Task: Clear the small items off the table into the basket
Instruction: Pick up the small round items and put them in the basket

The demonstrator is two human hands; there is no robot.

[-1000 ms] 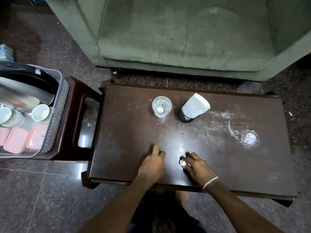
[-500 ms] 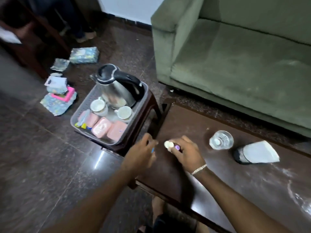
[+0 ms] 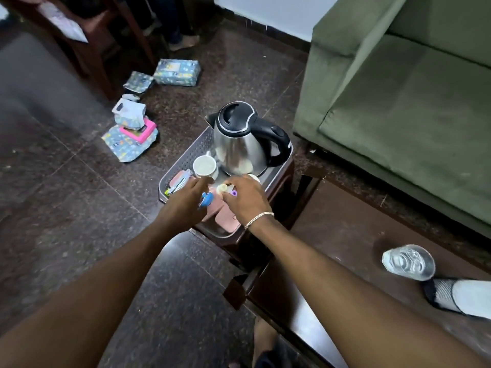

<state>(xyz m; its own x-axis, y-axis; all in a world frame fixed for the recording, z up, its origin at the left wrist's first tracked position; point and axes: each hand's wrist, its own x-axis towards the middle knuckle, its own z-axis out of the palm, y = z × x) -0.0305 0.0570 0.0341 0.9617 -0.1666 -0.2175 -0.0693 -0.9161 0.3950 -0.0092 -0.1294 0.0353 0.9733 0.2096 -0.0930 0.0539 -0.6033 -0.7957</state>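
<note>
Both hands hover over the grey perforated basket (image 3: pixel 183 166), which rests on a small dark stool. My left hand (image 3: pixel 186 205) is closed around a small blue item (image 3: pixel 206 200). My right hand (image 3: pixel 245 199) pinches a small cream-capped item (image 3: pixel 221 189) with a purple piece (image 3: pixel 233 193) beside it. The basket holds a steel kettle (image 3: pixel 239 144), a white cup (image 3: pixel 204 166), pink lidded boxes (image 3: pixel 225 221) and a pink packet. On the dark table (image 3: pixel 345 248) at right stand a clear glass (image 3: pixel 407 262) and a white-and-black container (image 3: pixel 457 297) lying on its side.
A green sofa (image 3: pixel 398 115) fills the right side behind the table. Wrapped parcels (image 3: pixel 176 72) and a pink box (image 3: pixel 138 131) lie on the dark stone floor to the left. A wooden chair and someone's foot (image 3: pixel 186 42) are at the top.
Both hands have left the table and moved left over the basket, carrying the small items. My view has swung further toward the basket and the floor.
</note>
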